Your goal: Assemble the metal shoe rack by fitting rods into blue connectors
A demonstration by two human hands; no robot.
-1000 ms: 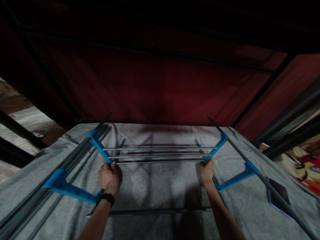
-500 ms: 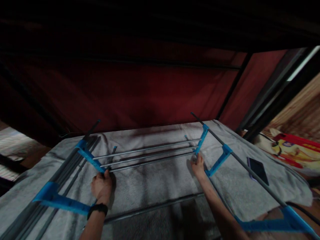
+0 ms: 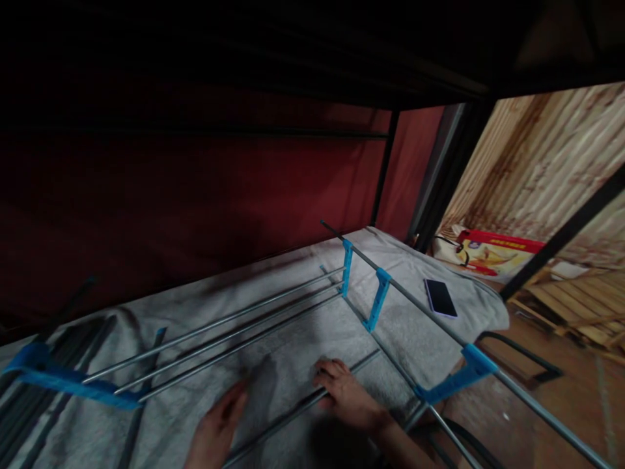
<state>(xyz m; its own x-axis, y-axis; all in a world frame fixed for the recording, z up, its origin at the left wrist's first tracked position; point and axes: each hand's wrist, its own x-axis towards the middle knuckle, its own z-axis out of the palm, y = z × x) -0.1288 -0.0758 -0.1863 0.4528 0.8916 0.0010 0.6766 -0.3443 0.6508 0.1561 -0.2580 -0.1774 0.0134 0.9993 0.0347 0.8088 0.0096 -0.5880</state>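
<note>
A rack frame of grey metal tubes and blue plastic brackets lies on a grey blanket (image 3: 293, 312). My right hand (image 3: 344, 394) has its fingers curled round a loose-looking metal tube (image 3: 278, 426) on the near side. Left of it, my left hand (image 3: 217, 426) is smeared by motion, its fingers partly bent and apart, with nothing visible in them. Three thin rods (image 3: 234, 335) run from the left blue bracket (image 3: 73, 384) to the far right blue bracket (image 3: 347, 267). Two more blue brackets, a middle one (image 3: 377, 299) and a near one (image 3: 459, 378), sit along the right side tube (image 3: 424, 303).
A phone (image 3: 440, 298) lies on the blanket at the right. Several dark tubes (image 3: 63, 365) are bundled at the left. Behind stands a red panel (image 3: 219, 208) with a dark metal frame. A red and yellow box (image 3: 502, 254) and a wooden pallet (image 3: 581, 303) are at the far right.
Both hands have left the blue brackets at the rod ends and come nearer. My right hand now grips the near tube. The view has turned to the right.
</note>
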